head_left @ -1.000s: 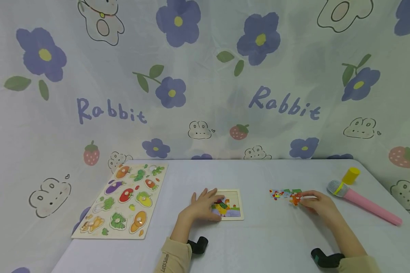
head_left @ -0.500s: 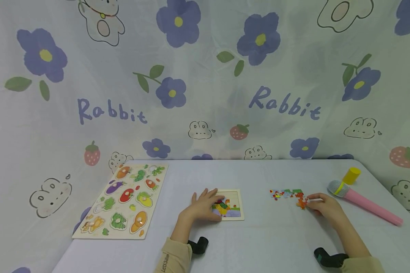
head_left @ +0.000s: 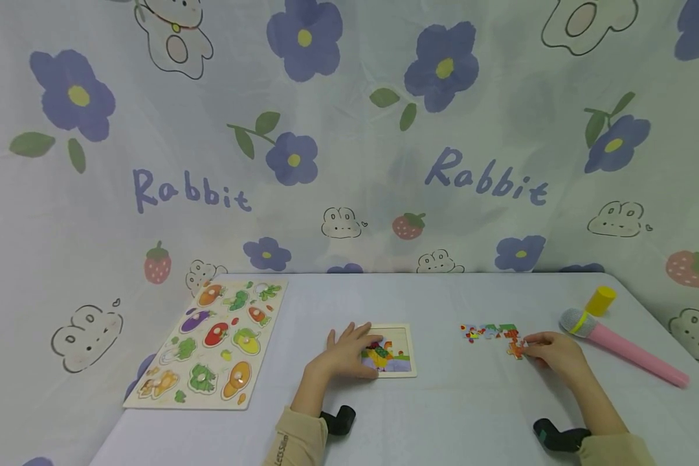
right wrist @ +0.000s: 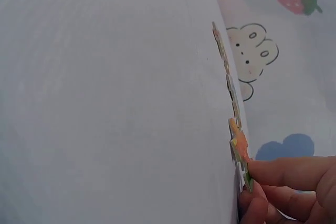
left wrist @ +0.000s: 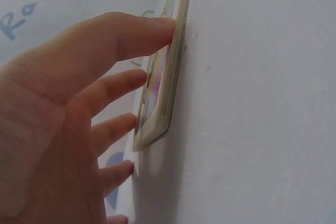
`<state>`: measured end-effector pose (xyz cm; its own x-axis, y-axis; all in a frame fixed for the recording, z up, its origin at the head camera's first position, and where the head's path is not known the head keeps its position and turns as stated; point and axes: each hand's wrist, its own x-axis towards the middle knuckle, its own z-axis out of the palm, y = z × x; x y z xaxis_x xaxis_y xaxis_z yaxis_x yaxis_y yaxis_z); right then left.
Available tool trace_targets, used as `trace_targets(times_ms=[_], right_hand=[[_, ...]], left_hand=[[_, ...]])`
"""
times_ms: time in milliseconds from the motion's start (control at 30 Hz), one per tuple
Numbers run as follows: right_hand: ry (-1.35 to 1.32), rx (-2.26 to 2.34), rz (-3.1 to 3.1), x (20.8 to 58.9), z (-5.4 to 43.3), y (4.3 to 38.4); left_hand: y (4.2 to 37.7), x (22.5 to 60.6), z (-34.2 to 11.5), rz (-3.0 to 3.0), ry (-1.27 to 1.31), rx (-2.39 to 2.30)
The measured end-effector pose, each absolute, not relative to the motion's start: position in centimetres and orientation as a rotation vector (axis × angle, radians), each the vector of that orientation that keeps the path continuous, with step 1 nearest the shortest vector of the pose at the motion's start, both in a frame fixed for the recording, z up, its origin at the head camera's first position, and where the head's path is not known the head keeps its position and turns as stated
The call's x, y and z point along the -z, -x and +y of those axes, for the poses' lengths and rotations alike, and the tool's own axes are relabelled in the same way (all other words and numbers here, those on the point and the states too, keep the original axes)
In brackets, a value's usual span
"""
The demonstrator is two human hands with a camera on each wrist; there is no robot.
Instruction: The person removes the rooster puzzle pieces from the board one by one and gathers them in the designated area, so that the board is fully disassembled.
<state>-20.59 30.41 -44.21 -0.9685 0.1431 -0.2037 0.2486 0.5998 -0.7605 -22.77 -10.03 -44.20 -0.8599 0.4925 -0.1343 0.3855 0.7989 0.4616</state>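
My left hand [head_left: 349, 351] lies over the left part of a small wooden jigsaw frame [head_left: 412, 349] with a colourful picture partly filled in. Its fingers are spread; the thumb [left wrist: 149, 32] presses the near edge in the left wrist view, and the index fingertip reaches onto the picture. My hand hides the frame's left side. To the right, my right hand [head_left: 553, 353] pinches an orange puzzle piece [head_left: 515, 350] between thumb and fingertips. This piece lies right beside several other puzzle pieces [head_left: 487, 331] on the white cloth. In the right wrist view the pieces [right wrist: 234, 103] appear edge-on.
At the left stands out a vegetable peg puzzle board [head_left: 224, 355]. A pink microphone [head_left: 635, 355] with a grey head lies at the right, near a yellow cylinder [head_left: 601, 301]. Behind the white table [head_left: 431, 421] hangs a flower-and-rabbit printed cloth [head_left: 349, 129].
My right hand has shifted slightly right and toward me with the orange puzzle piece, uncovering more of the pieces behind it. The left hand stays on the frame.
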Motion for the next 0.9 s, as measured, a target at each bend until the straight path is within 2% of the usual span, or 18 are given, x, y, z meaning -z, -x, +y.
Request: trace_targets(times_ms=[400, 900], right_hand=[[-0.3, 1.185, 2.812, 44.1, 29.9, 20.5], [-0.082, 1.622, 2.665, 43.6, 27.0, 20.7]], left_hand=[[22.8, 44.2, -9.9, 2.74, -0.667, -0.613], [22.8, 44.1, -9.9, 2.742, -0.665, -0.631]])
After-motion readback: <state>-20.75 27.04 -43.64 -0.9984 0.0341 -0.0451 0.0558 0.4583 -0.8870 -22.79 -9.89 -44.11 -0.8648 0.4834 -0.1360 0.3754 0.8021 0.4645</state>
